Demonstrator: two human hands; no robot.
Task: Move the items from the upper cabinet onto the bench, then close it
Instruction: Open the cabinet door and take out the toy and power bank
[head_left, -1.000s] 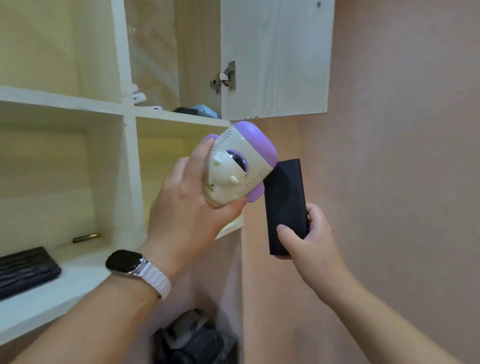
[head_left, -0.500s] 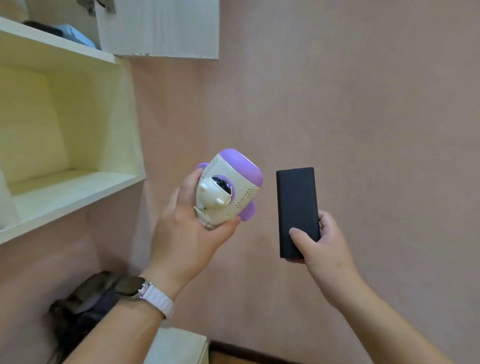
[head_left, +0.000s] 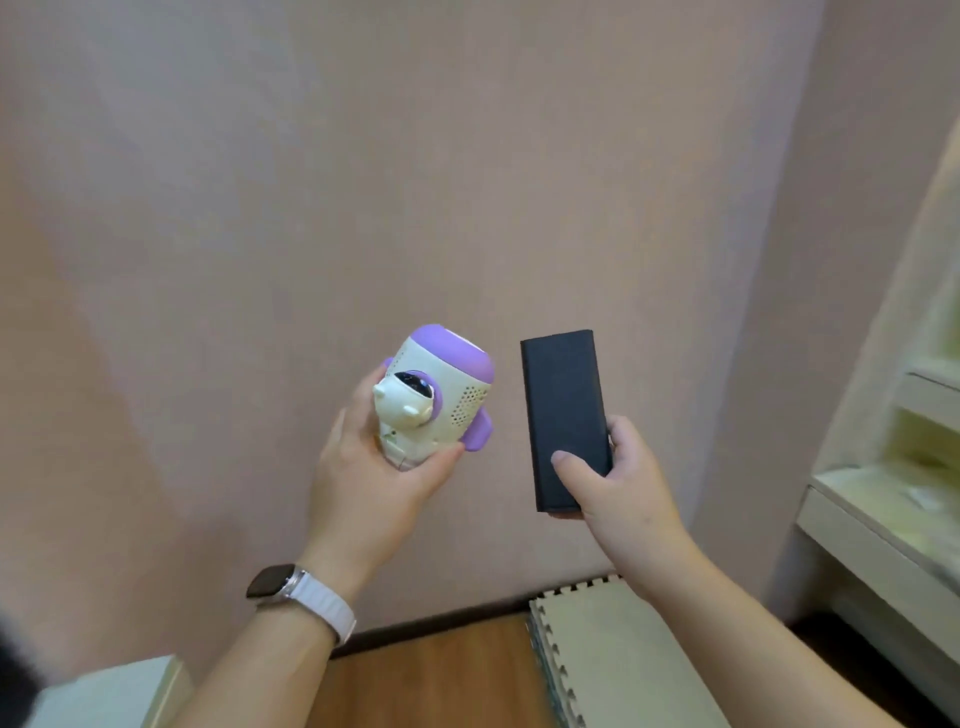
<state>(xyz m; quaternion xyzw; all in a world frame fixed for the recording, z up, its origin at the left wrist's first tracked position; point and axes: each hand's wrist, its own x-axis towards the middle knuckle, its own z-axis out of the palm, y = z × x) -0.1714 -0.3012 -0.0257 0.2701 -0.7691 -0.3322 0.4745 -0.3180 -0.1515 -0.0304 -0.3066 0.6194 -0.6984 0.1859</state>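
The white-and-purple toy (head_left: 436, 395), a rounded body with a small astronaut-like figure on its front, is up in the air before the pink wall (head_left: 363, 182). We see the left hand (head_left: 374, 488) gripping its lower end, thumb across the bottom front and fingers up its left side. Its purple cap tilts up and to the right. Just beside it, not touching, we find the black block (head_left: 563, 415), a flat rectangular slab held nearly upright. The right hand (head_left: 618, 483) holds its lower half, thumb pressed on the front face and fingers curled round the right edge.

On the left wrist we note a dark-faced watch (head_left: 270, 582) on a white strap. Below the hands we see a wooden floor (head_left: 431, 675) and a stack of pale interlocking foam mats (head_left: 613, 654) lying against the wall's dark skirting. At the right edge we make out a pale shelf unit (head_left: 883, 530), too blurred for us to tell what it carries.
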